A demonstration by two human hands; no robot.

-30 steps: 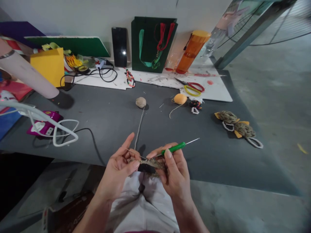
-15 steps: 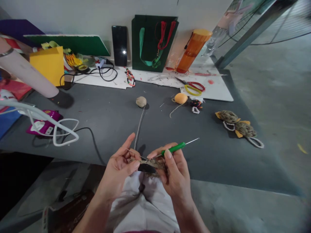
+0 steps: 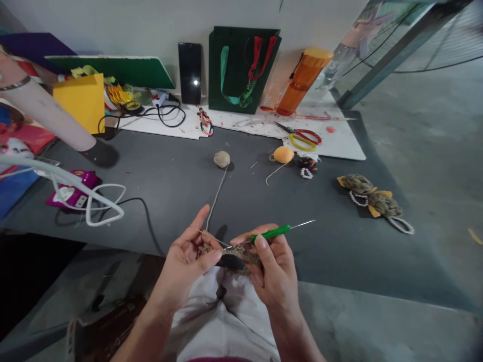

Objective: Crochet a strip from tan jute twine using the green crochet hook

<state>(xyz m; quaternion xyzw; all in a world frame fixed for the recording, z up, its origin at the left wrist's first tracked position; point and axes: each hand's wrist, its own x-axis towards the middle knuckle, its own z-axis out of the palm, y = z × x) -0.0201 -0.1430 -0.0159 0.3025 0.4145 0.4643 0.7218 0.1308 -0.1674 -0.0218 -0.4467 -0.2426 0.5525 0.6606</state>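
My left hand (image 3: 184,267) has its fingers (image 3: 212,256) closed on the left end of a tan crocheted strip (image 3: 239,255), with the forefinger raised. A yarn strand (image 3: 217,197) runs from that hand up the desk (image 3: 169,171) to a yarn ball (image 3: 222,159). The strip lies crosswise between my hands, above my lap, its long axis running left to right. The tip of the green-handled crochet hook (image 3: 269,233) points left into the strip, nearer my left fingers, and the shaft slants up to the right. My right hand (image 3: 273,274) is wrapped firmly round that handle, its lower fingers against the strip's right end.
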